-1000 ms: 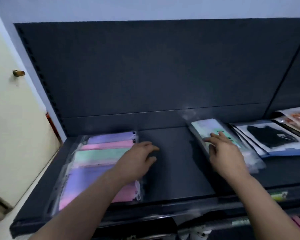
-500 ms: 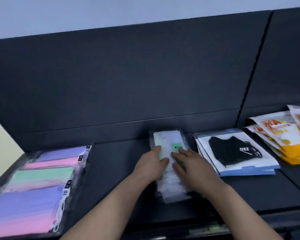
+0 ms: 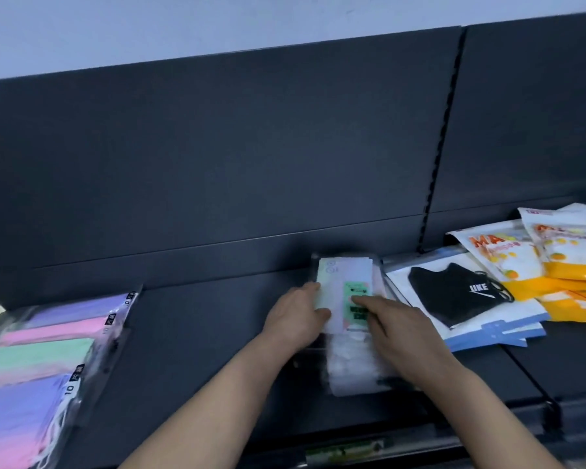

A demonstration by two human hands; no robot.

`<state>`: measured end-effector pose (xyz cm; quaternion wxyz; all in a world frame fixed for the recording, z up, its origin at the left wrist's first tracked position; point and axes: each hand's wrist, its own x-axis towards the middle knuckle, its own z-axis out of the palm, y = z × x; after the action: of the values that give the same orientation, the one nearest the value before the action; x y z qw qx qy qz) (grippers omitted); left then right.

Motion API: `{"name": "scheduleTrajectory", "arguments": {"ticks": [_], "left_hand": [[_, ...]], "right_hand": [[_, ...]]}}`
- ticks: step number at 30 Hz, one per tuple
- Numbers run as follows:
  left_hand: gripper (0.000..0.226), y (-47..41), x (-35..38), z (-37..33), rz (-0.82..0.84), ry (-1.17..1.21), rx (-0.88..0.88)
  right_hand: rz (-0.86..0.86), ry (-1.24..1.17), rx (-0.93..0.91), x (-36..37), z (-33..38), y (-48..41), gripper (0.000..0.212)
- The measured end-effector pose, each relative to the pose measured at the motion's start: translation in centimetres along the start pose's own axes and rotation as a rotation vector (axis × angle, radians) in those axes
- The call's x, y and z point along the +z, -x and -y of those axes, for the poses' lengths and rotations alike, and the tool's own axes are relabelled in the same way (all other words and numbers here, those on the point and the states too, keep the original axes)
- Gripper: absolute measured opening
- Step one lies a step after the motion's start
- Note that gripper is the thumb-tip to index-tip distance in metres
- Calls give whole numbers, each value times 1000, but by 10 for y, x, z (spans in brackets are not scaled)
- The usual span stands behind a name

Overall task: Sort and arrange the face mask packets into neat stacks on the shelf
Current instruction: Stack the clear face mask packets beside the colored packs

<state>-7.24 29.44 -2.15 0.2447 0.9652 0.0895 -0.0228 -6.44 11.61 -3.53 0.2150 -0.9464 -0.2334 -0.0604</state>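
A narrow stack of clear packets with pale masks and a green label (image 3: 344, 275) lies in the middle of the dark shelf (image 3: 197, 333). My left hand (image 3: 296, 314) grips its left edge, thumb on top. Along the right side of the same stack rests my right hand (image 3: 391, 321), fingers laid over the green label. Pastel mask packets in purple, pink and green (image 3: 41, 360) lie at the far left. Black mask packets on white and blue card (image 3: 460, 296) sit just right of my hands. Beyond those lie orange and white packets (image 3: 555, 265).
A dark back panel (image 3: 217, 164) rises behind the shelf, with a slotted upright (image 3: 440, 130) to the right. The shelf's front edge carries a price strip with a green tag (image 3: 349, 448). Bare shelf lies between the pastel packets and my hands.
My left hand left the pastel packets and came over to the narrow stack, joining my right hand there. The view swung to the right, bringing the orange packets into sight.
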Motion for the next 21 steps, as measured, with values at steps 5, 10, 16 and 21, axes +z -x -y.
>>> {"name": "scheduleTrajectory", "arguments": {"ticks": [5,10,16,21], "left_hand": [[41,7,-8,16,-58,-51,-70],[66,8,-10,8,-86,14,-155],[57,6,-40,29,-106,-99,-95],[63,4,-67,73,-55,-295,-192]], "right_hand": [[-42,66,-64,10,8,1,49],[-117,1,-40,20,10,14,44],[-161,-136,-66,16,11,9,43],[-107,38,-64,22,16,1,36]]}}
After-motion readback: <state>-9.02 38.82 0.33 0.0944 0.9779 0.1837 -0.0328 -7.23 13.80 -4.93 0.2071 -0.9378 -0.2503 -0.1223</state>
